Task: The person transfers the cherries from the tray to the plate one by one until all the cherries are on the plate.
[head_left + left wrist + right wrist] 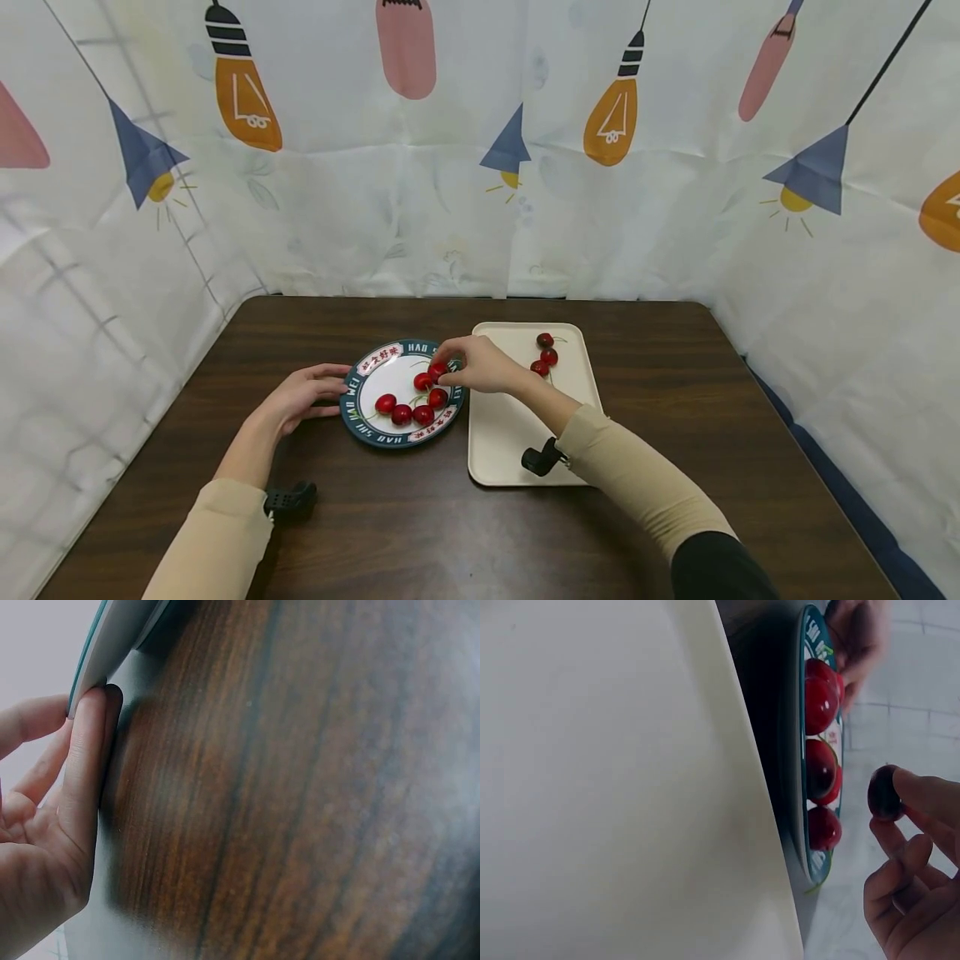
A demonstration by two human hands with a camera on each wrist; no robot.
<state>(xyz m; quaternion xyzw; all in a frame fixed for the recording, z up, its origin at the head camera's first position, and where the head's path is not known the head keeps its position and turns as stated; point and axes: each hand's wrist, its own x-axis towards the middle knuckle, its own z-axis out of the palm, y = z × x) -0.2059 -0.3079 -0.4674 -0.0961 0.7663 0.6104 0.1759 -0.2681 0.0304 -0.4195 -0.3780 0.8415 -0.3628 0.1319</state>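
A teal-rimmed plate (352,408) sits on the dark wooden table (375,533) with several red cherries (403,412) on it. My right hand (444,367) reaches over the plate's far right part and pinches one dark red cherry (436,371) between thumb and fingertips. The right wrist view shows that cherry (883,792) held a little above the plate rim (804,750). My left hand (333,392) rests against the plate's left rim, and its fingers (84,765) lie straight along the plate's edge (105,645). Three more cherries (545,357) lie at the far end of a cream tray (517,425).
The cream tray (615,780) lies just right of the plate, its near half bare. A curtain printed with light bulbs (480,167) closes off the table's back and both sides. A black camera mount is strapped to each wrist, left (288,500) and right (542,458).
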